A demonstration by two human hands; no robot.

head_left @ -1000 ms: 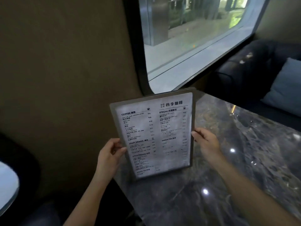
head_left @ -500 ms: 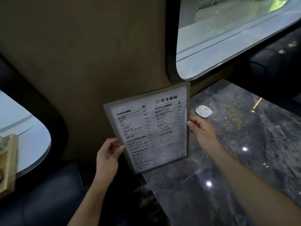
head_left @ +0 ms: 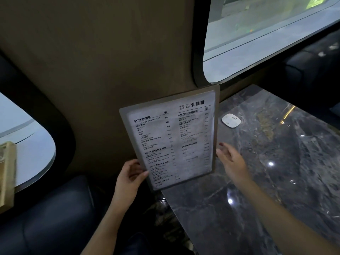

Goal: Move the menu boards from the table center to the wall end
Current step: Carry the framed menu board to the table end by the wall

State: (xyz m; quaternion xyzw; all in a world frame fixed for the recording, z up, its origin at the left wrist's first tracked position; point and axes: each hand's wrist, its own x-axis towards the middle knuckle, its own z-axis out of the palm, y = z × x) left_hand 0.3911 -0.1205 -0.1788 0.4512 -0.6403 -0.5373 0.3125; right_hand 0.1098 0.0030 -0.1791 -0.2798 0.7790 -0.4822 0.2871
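Head view: your left hand (head_left: 129, 176) grasps the menu board (head_left: 172, 137) at its lower left edge, thumb on the printed face and the other fingers (head_left: 132, 163) curled behind it. You hold the board upright with a slight tilt, its bottom edge at the near corner of the counter (head_left: 257, 181) and its top right corner close against the brown wall (head_left: 110, 61). Whether the bottom edge rests on the counter cannot be told. Your right hand (head_left: 232, 161) is released, fingers spread and blurred, just beside the board's right edge and apart from it. A white square disc (head_left: 231, 120) lies flat on the counter near the wall, just right of the board. A window (head_left: 266, 34) with rounded corners sits above the counter's far end. A dark seat (head_left: 55, 218) lies below your left arm. A second light tabletop (head_left: 33, 153) shows at the left, with a pale wooden object (head_left: 7, 173) at its edge.
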